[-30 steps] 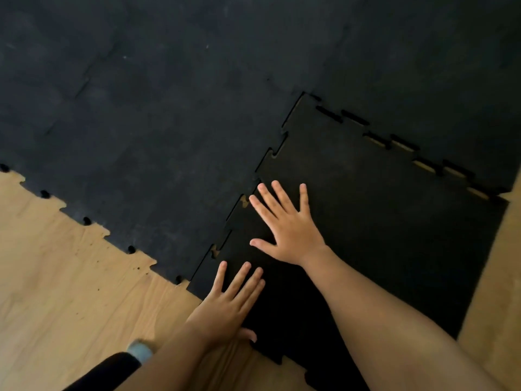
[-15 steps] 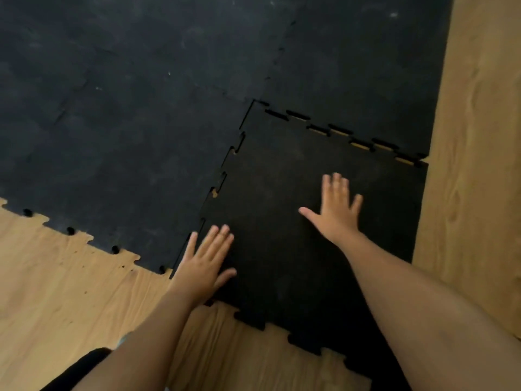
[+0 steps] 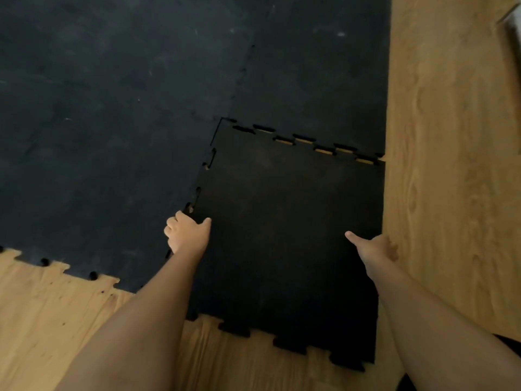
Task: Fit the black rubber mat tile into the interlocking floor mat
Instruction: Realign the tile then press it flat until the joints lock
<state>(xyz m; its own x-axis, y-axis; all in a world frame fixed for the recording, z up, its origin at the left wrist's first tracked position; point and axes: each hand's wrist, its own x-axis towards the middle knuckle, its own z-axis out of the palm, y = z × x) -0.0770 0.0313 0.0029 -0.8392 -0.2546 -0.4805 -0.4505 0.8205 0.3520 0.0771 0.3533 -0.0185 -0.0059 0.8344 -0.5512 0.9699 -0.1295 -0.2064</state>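
The black rubber mat tile [image 3: 284, 221] lies in the corner notch of the interlocking floor mat [image 3: 112, 122]. Thin gaps showing wood run along the tile's far edge and left edge, where the teeth sit only partly meshed. My left hand [image 3: 187, 234] grips the tile's left edge, fingers curled under it and thumb on top. My right hand [image 3: 376, 248] grips the tile's right edge the same way, thumb lying on the black surface.
Light wooden floor [image 3: 451, 165] runs along the right of the mat and in front of it. The tile's near edge shows free jigsaw teeth [image 3: 290, 345] over the wood. A pale object [image 3: 513, 21] sits at the top right corner.
Both hands went from lying flat and open on top of the tile to gripping its left and right edges. The right hand moved far to the right; the view shifted.
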